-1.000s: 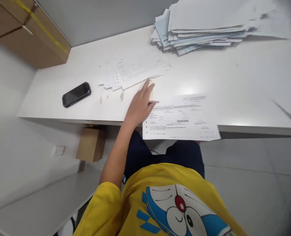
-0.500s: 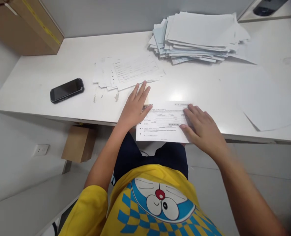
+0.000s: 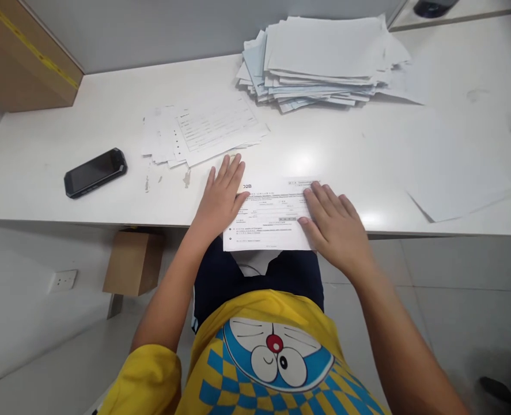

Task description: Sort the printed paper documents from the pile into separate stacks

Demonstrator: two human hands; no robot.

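A printed form [image 3: 268,216] lies at the desk's front edge, its lower part jutting out over my lap. My left hand [image 3: 221,199] rests flat on the form's left side, with fingers stretched toward the back of the desk. Across the right side lies my right hand [image 3: 335,225], palm down, fingers extended and thumb a little apart. Both hands cover parts of the print. Beyond my left fingertips is a loose spread of printed sheets [image 3: 216,129], the top one bearing a ruled table and punched holes.
A tall, uneven paper stack [image 3: 324,52] stands at the back. Blank sheets [image 3: 458,167] lie on the right. A black phone [image 3: 95,173] is on the left, and a cardboard box [image 3: 30,63] stands in the far left corner. Another box [image 3: 132,262] sits under the desk.
The view has shifted, so the desk things appear further left. My left fingers have drawn slightly back toward me from the loose sheets. Both hands remain on the form.
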